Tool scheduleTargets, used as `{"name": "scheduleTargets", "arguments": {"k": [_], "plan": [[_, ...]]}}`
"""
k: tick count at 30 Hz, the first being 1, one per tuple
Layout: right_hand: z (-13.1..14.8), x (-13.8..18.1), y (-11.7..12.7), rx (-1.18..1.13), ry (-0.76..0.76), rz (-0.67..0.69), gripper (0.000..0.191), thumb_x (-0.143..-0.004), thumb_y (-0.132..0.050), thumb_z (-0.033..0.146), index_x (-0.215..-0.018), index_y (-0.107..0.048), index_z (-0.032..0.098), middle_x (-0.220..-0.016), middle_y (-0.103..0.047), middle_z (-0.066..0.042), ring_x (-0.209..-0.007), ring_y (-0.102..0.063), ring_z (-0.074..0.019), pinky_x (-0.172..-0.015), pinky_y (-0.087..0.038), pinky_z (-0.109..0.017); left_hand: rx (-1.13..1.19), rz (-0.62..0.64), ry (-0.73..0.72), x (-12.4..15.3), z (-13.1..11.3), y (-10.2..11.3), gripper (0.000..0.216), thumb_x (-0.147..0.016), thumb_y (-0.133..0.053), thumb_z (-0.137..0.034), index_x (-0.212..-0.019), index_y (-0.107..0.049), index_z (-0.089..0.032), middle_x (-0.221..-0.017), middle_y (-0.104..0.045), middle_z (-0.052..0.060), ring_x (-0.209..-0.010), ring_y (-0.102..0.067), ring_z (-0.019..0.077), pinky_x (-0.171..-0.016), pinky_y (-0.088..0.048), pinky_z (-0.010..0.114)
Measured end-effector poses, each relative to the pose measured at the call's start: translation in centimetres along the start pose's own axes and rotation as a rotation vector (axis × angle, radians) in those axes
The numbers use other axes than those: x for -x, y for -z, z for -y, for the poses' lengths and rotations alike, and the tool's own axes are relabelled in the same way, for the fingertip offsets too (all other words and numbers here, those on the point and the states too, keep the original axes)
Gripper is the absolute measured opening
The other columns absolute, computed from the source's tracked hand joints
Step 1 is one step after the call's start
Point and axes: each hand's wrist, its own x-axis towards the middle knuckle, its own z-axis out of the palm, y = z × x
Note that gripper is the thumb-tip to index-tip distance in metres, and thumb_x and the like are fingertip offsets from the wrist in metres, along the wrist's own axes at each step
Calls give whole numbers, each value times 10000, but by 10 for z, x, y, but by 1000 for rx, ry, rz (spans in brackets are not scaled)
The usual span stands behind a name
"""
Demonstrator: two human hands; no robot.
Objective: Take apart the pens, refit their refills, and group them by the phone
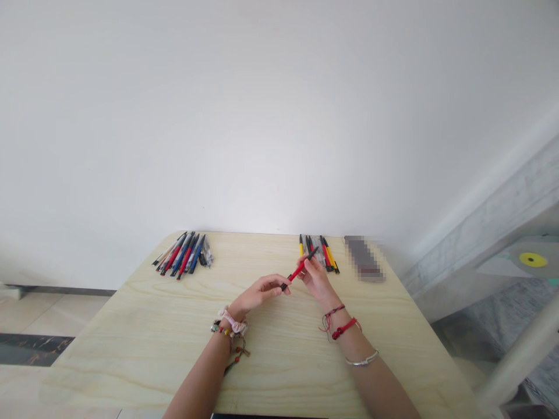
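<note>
A red pen (297,271) with black ends is held slantwise above the middle of the table, its dark tip pointing up and to the right. My left hand (262,293) pinches its lower black end between thumb and fingers. Higher up the red barrel, my right hand (315,280) grips it. Just behind my right hand lies a group of pens (330,255) in yellow, red, black and clear, partly hidden by that hand. Farther left is a bigger pile of pens (186,251) in red, blue, black, white and clear.
The pale wooden table (279,361) stands against a white wall (262,116). A pixelated dark flat object (363,259) lies at its back right corner. Right of the table are a marble ledge (493,221) and a grey disc with a yellow centre (533,259).
</note>
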Motion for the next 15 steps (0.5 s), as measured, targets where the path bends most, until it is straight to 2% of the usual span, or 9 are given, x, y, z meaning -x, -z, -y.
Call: {"name": "scheduleTargets", "arguments": {"k": [2, 4, 6, 9, 12, 15], "plan": [[-3, 2, -2, 47, -30, 47, 213, -576, -678, 306, -718, -580, 180, -658, -559, 31, -495, -488, -58, -454, -398, -186, -28, 45, 21, -2, -2, -4, 295, -740, -515, -361, -946, -567, -156, -848, -581, 60, -816, -515, 150, -774, -366, 292], [-6, 1, -3, 87, -30, 57, 234, -574, -677, 287, -755, -578, 176, -650, -562, 29, -489, -488, -59, -459, -393, -188, -39, 35, 27, -3, -2, -7, 299, -747, -503, -364, -944, -568, -149, -850, -581, 64, -817, -515, 149, -781, -365, 297], [-7, -1, -2, 132, 21, -11, 282, -577, -670, 289, -813, -559, 181, -619, -564, 33, -484, -488, -65, -458, -385, -191, -41, 8, 28, -4, -2, -7, 306, -746, -504, -360, -963, -560, -152, -869, -581, 67, -829, -517, 150, -791, -365, 302], [-1, -6, 3, 283, 181, -197, 327, -589, -649, 320, -859, -517, 191, -578, -558, 40, -463, -474, -81, -441, -368, -203, -51, -22, 41, -4, 1, -5, 346, -740, -515, -348, -1040, -520, -175, -929, -574, 70, -859, -515, 151, -800, -370, 308], [17, -10, 15, 618, 296, -341, 329, -640, -585, 373, -898, -517, 181, -568, -551, 28, -476, -485, -116, -462, -380, -240, -68, -45, 64, -4, 6, -3, 370, -741, -515, -340, -1076, -494, -182, -933, -573, 69, -851, -518, 144, -792, -378, 306], [37, -15, 27, 1114, 307, -426, 336, -681, -542, 353, -953, -534, 155, -617, -583, -12, -608, -543, -170, -593, -402, -287, -72, -79, 80, -5, 11, -1, 355, -739, -514, -345, -1047, -513, -168, -900, -581, 66, -818, -525, 135, -783, -384, 298]]}}
